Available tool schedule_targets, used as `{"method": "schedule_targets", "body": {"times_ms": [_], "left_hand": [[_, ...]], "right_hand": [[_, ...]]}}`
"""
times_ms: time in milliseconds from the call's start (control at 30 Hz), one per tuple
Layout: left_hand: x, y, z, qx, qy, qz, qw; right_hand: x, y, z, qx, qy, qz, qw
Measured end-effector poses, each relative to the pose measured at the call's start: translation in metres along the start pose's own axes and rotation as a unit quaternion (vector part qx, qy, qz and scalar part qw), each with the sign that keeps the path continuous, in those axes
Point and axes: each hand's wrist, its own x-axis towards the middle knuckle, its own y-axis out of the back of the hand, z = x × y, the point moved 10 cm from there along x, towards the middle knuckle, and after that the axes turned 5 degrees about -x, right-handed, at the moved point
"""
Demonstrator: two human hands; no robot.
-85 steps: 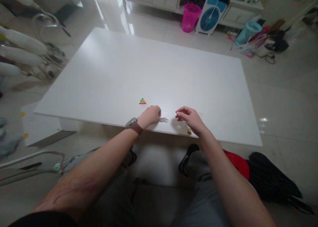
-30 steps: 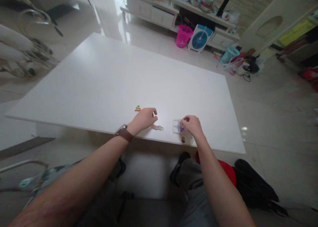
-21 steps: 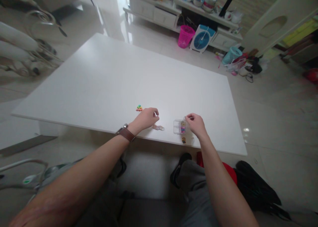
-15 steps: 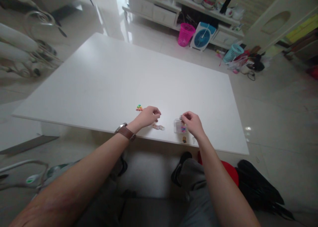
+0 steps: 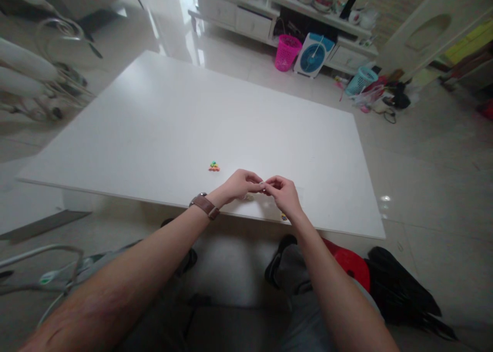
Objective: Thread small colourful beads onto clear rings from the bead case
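My left hand (image 5: 243,183) and my right hand (image 5: 283,192) meet fingertip to fingertip above the front edge of the white table (image 5: 215,116). Both are pinched closed around something small and pale between them, too tiny to name. Under my left hand lie small rings (image 5: 248,197), partly covered. A clear box (image 5: 300,194) is mostly hidden behind my right hand. Near the table edge, below that hand, sits a small yellow and dark figure (image 5: 284,216). Left of my left hand is a little cluster of green, yellow and red pieces (image 5: 214,166).
Beyond the table stand a pink basket (image 5: 287,53), a blue and white fan (image 5: 314,55) and a low white cabinet (image 5: 254,23). A red seat (image 5: 352,267) and a black bag (image 5: 400,285) are below the table at right.
My right hand has moved left from over the clear box, and my left hand has shifted slightly right. Their fingertips now meet, and the coloured cluster is fully uncovered.
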Motion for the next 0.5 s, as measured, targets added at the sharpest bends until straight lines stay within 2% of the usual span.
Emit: {"method": "schedule_targets", "body": {"times_ms": [100,233,500], "left_hand": [[0.002,0.005,0.0,0.012,-0.009,0.025,1.0],[0.003,0.007,0.006,-0.038,-0.046,0.032,0.998],[0.002,0.015,0.006,-0.052,-0.038,0.068,0.996]], "right_hand": [[0.001,0.0,-0.002,0.023,-0.004,0.004,1.0],[0.001,0.0,-0.003,0.043,-0.022,0.004,0.999],[0.001,-0.003,-0.007,0.023,-0.01,-0.001,1.0]]}}
